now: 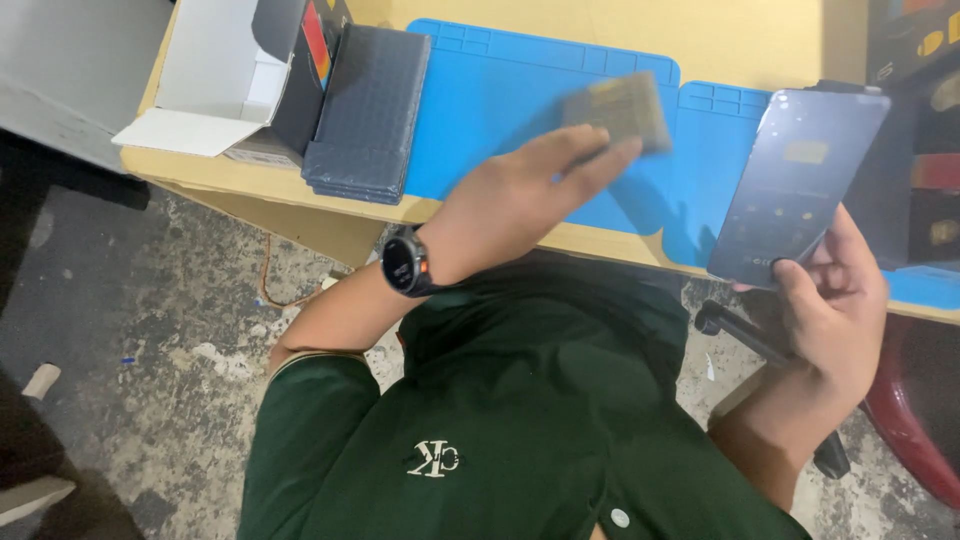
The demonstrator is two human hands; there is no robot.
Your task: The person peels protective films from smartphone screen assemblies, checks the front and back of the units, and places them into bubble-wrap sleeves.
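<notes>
My left hand (530, 190), with a dark round watch (405, 262) on its wrist, reaches over the blue mat (500, 90) and holds a flat brownish rectangular piece (620, 108) at its fingertips; the piece is blurred. My right hand (835, 300) grips the lower end of a dark phone-shaped panel (795, 180), tilted upright over the mat's right part, with the thumb on its bottom edge.
A stack of dark grey textured pads (365, 105) lies left of the mat beside an open white cardboard box (215, 80). The tan table edge (300, 190) runs across. Dark boxes (925, 120) stand at right. A red stool (915, 420) and concrete floor lie below.
</notes>
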